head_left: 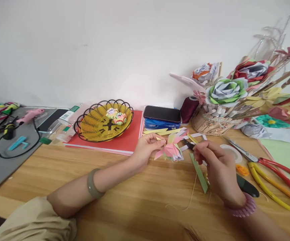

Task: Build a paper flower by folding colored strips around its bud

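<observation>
My left hand point(147, 149) pinches a small paper flower point(171, 149) with pink, yellow and white petals, held just above the table. To its right, my right hand point(216, 164) is closed, thumb and fingers pressed together. A small black piece point(188, 144) shows at its fingertips, close to the flower; its kind I cannot make out. Below that hand lies a green paper strip point(198, 174) with a thin thread point(193, 194) beside it. A dark rounded handle point(247, 187) sticks out beyond the wrist; whether it belongs to the black piece is hidden.
A yellow woven basket point(94, 125) with paper flowers rests on red paper point(129, 142). Behind my hands are a phone point(162, 113) on a blue packet point(157, 124), and yellow strips point(160, 132). Scissors point(254, 159) lie right; a flower arrangement point(226, 92) stands behind. A pink glue gun point(30, 115) lies left.
</observation>
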`<state>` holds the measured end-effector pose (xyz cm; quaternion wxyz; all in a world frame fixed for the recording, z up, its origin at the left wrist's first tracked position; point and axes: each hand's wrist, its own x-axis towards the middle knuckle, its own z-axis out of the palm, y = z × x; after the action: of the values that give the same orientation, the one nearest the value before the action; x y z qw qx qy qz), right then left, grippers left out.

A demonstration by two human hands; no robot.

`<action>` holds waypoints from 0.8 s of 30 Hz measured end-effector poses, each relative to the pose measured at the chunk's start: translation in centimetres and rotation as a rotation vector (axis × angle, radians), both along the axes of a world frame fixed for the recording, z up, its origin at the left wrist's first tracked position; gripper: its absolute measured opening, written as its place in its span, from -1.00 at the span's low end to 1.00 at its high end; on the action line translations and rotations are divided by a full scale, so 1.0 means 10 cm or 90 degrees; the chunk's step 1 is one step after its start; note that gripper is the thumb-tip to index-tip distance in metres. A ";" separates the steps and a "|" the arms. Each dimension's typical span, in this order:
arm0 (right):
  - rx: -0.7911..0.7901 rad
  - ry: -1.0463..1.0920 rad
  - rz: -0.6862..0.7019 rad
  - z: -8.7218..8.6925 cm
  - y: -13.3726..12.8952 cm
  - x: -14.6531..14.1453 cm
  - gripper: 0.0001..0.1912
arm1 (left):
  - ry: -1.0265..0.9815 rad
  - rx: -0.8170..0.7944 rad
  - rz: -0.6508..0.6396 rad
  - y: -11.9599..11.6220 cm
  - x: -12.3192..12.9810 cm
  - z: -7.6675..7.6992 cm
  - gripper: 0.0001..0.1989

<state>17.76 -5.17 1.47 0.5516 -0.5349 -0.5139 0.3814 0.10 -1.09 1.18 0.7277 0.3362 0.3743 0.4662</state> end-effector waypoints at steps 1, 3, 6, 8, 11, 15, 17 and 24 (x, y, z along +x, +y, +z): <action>0.012 -0.034 -0.006 0.02 0.00 0.00 -0.84 | -0.005 -0.014 -0.030 0.01 0.00 -0.01 -0.72; 0.029 -0.094 0.026 0.05 0.00 -0.01 -0.85 | -0.005 -0.010 -0.079 0.01 0.00 -0.04 -0.72; 0.051 -0.160 0.044 0.07 -0.01 -0.03 -0.78 | 0.005 -0.001 -0.117 0.01 0.01 -0.05 -0.70; 0.068 -0.158 0.021 0.08 -0.01 -0.02 -0.75 | 0.010 -0.020 -0.127 0.01 0.01 -0.04 -0.68; 0.043 -0.160 0.046 0.09 -0.02 -0.03 -0.74 | 0.014 -0.043 -0.157 0.01 0.01 -0.01 -0.65; -0.042 -0.209 0.161 0.10 -0.03 -0.07 -0.74 | 0.045 -0.025 -0.194 0.01 0.02 -0.02 -0.65; -0.044 -0.209 0.187 0.09 -0.02 -0.09 -0.76 | 0.090 0.002 -0.193 0.01 0.02 -0.02 -0.69; 0.049 -0.252 0.148 0.04 -0.01 -0.10 -0.81 | 0.205 0.117 -0.198 0.00 0.02 0.04 -0.75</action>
<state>16.75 -5.32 1.82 0.4125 -0.5151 -0.6842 0.3105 0.25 -1.06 1.60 0.6880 0.5246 0.3851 0.3211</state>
